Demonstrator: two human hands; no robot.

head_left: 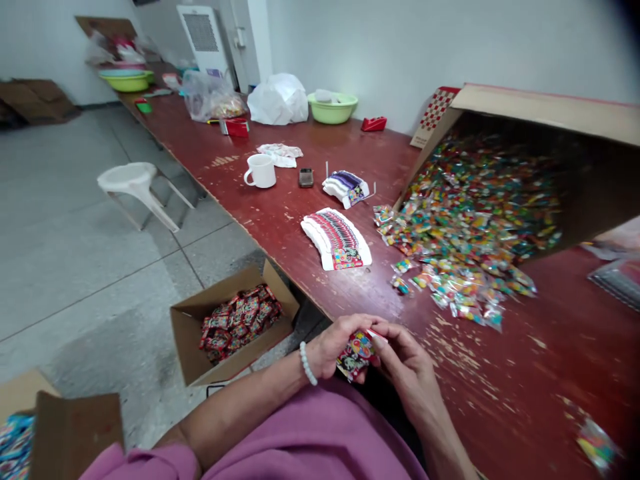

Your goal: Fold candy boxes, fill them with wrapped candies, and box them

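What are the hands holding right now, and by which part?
The left hand and right hand grip a colourful printed packet by its upper end.

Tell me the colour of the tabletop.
The tabletop is dark red, worn pale in patches; it shows best in the head view.
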